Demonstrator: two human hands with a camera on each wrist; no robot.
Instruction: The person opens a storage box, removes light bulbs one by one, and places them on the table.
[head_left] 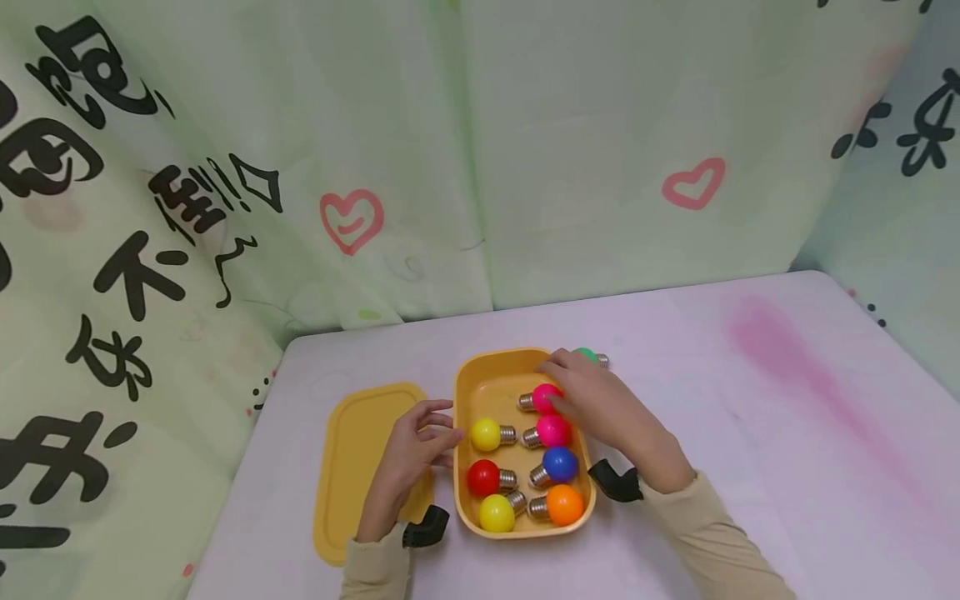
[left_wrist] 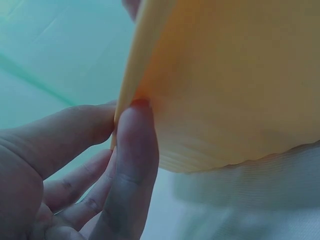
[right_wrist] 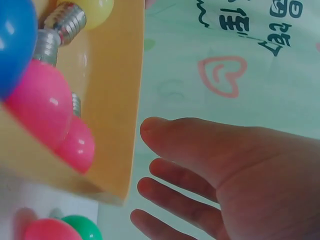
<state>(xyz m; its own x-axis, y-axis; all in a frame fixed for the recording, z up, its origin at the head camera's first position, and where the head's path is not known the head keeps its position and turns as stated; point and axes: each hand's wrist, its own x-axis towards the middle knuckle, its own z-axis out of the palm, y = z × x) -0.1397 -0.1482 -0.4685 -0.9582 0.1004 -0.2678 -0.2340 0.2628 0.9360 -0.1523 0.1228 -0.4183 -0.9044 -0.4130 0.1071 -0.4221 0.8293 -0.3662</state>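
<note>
"How far along does the work stand?"

"Partway, it seems. Seven bulbs [head_left: 486, 435] lie inside the yellow tray [head_left: 495, 387]; a green bulb [right_wrist: 92, 227] and a pinkish-red bulb [right_wrist: 50, 231] remain outside, near its far right corner."

"And the lid [head_left: 341, 475]?"

"Off, flat on the table [head_left: 675, 350] to the tray's left."

"What of the hands?"

"The left hand [head_left: 415, 442] pinches the tray's side wall between thumb and finger. The right hand [head_left: 600, 400], fingers apart, holds nothing beside the tray's right rim; whether it touches there, one cannot tell."
</note>
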